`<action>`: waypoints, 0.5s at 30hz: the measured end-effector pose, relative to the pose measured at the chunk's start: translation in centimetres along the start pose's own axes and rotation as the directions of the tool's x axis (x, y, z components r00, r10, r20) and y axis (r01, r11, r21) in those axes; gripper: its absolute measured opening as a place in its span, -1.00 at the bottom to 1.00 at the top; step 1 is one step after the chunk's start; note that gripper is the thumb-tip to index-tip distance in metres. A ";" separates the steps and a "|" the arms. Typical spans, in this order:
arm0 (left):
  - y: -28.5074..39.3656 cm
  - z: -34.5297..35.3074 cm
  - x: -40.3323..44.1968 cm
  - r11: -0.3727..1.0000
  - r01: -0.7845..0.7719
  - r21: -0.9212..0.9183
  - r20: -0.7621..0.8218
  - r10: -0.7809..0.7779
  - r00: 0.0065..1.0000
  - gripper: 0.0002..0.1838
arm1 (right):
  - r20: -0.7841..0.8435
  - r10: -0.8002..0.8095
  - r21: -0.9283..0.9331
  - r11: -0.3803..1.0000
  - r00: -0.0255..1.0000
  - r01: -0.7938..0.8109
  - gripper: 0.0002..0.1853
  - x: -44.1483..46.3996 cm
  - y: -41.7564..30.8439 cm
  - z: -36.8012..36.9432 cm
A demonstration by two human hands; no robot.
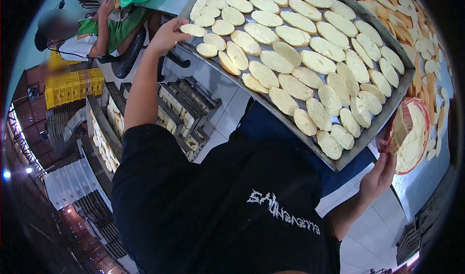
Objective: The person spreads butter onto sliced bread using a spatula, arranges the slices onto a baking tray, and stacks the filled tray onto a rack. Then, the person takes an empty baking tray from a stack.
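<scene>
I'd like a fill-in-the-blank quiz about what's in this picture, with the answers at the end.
1. The slice at the left side of the tray is held by the person's own ____ hand.
2. The bowl of spread by the right hand is white and ____ around the rim.
3. The person's shirt is coloured ____.
4. The plastic crates at the far left are coloured ____.

Missing words: left; red; black; yellow.
</scene>
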State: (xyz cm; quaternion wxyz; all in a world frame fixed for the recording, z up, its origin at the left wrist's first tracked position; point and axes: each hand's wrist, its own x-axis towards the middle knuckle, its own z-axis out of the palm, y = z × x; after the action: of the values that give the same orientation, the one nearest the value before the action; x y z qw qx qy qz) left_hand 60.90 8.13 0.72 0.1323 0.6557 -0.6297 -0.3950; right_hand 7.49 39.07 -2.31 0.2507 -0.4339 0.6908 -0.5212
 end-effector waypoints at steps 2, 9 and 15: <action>-0.6 -0.1 0.5 0.990 -0.048 0.135 0.015 0.046 0.999 -0.54 | 0.011 -0.003 -0.006 1.000 1.000 0.003 -0.66 0.2 0.1 -0.1; -0.8 0.9 0.5 0.912 -0.066 0.404 -0.003 0.073 0.997 -0.45 | 0.060 -0.027 0.007 1.000 0.998 0.027 -0.68 0.6 -0.3 0.5; -0.7 1.1 0.7 0.952 -0.052 0.300 -0.029 0.063 0.998 -0.41 | 0.063 -0.050 0.001 0.999 0.997 0.050 -0.74 0.6 0.0 0.4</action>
State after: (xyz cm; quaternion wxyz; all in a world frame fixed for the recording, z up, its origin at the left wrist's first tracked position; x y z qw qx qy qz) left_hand 60.57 8.02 -0.74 0.0550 0.6571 -0.6984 -0.2784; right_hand 7.56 38.36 -2.36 0.2590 -0.4675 0.6716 -0.5131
